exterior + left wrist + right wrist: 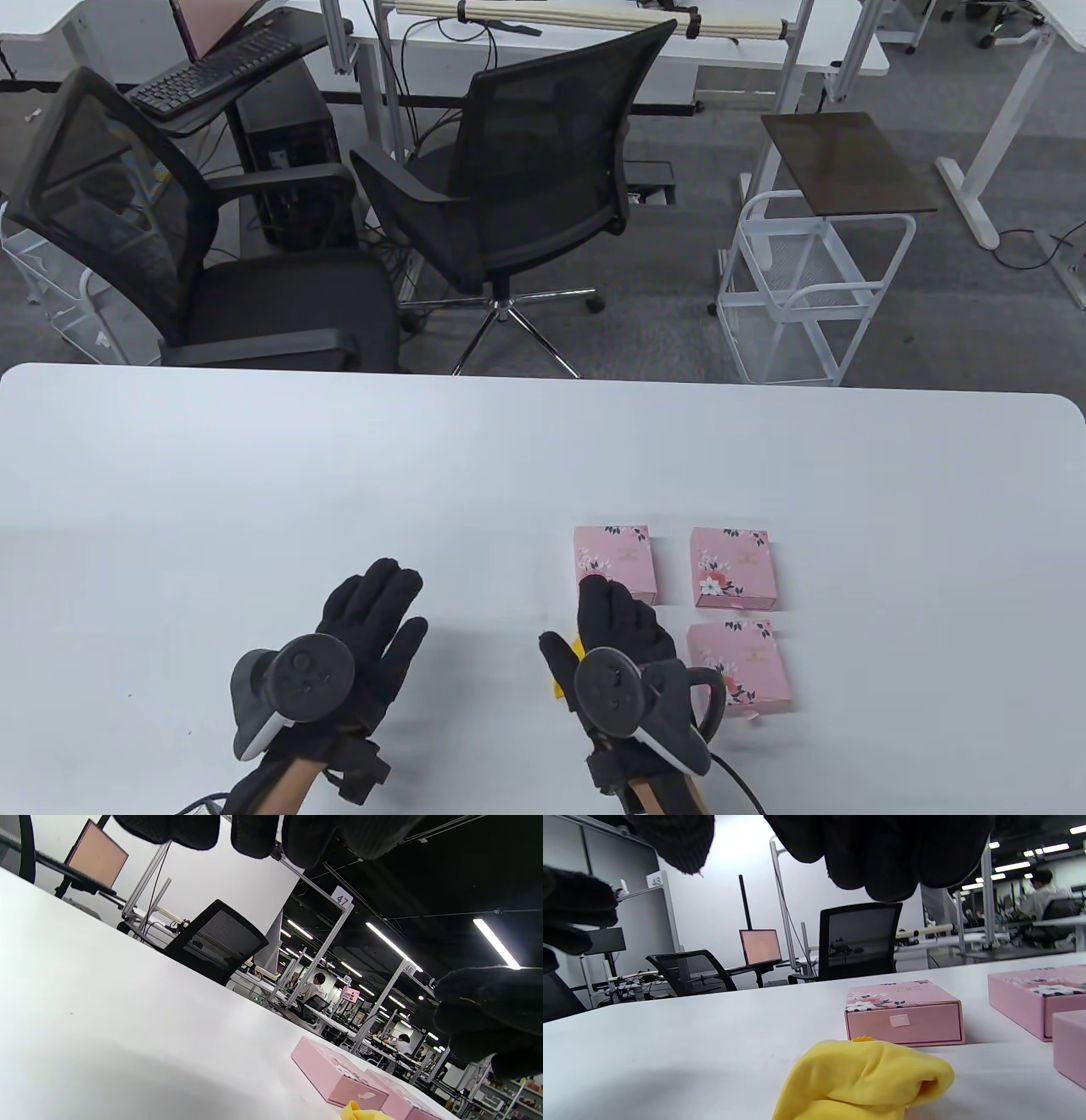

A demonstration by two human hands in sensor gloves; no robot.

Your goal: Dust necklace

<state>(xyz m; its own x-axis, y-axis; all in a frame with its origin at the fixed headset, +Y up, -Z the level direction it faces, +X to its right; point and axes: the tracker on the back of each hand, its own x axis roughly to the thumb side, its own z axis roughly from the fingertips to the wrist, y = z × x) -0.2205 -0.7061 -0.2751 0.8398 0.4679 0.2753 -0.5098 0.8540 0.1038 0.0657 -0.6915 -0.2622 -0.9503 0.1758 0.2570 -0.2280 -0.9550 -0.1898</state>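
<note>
No necklace is in sight. Three shut pink flowered boxes lie at the table's front right: one far left (617, 564), one far right (732, 567), one near right (740, 666). A crumpled yellow cloth (865, 1077) lies on the table in front of the far left box (903, 1012). In the table view only slivers of the cloth (578, 650) show under my right hand (615, 620). That hand hovers over the cloth, fingers (874, 853) spread and apart from it. My left hand (373, 611) is flat and open over bare table to the left, holding nothing.
The white table (339, 475) stretches wide to the left and back. Two black office chairs (526, 170) and a white wire cart (806, 289) stand beyond its far edge. The left wrist view shows the boxes (339, 1077) and the cloth's edge (360, 1113).
</note>
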